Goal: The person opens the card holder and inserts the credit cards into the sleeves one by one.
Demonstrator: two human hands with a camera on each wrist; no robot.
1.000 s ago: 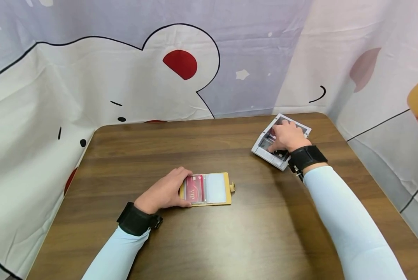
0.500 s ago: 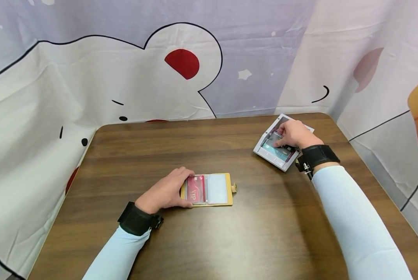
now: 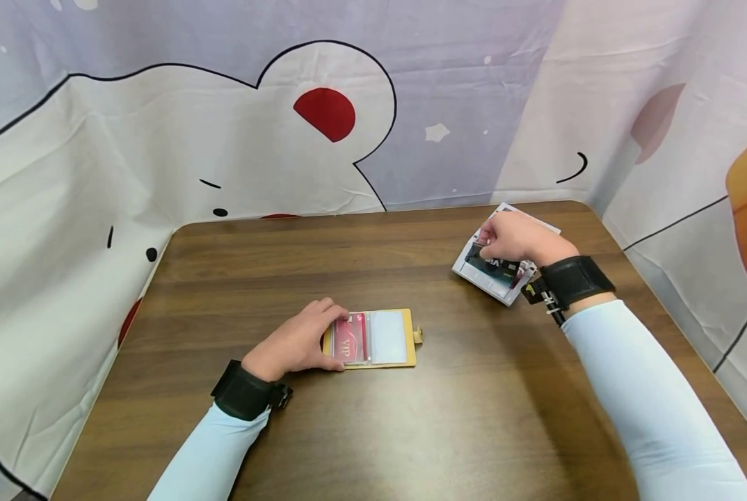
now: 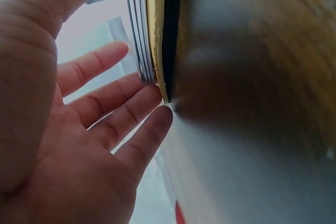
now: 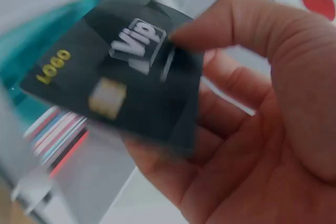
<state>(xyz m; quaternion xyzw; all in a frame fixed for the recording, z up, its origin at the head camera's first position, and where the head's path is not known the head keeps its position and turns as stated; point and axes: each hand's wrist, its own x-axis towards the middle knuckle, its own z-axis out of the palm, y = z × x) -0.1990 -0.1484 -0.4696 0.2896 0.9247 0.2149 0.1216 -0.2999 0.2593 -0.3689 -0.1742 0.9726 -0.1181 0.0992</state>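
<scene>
My left hand [image 3: 293, 342] grips the left end of an open yellow card holder [image 3: 410, 337] lying on the table, thumb at its near edge and fingers at its far edge. A red VIP card [image 3: 350, 339] shows in its left clear sleeve; the right sleeve looks pale. In the left wrist view, fingertips meet the holder's edge. My right hand [image 3: 514, 238] pinches a black VIP card [image 5: 126, 56] with a gold chip between thumb and fingers. That card is over a light grey box [image 3: 483, 280], where a stack of cards [image 5: 58, 140] stands in the right wrist view.
The brown wooden table [image 3: 323, 445] has its far edge against a patterned cloth [image 3: 455, 90], which also hangs along both sides. A small strap with a snap [image 3: 418, 336] sticks out from the holder's right side.
My right hand has drawn up from inside the grey box and now pinches the black card over it. The left hand and the card holder stay in place.
</scene>
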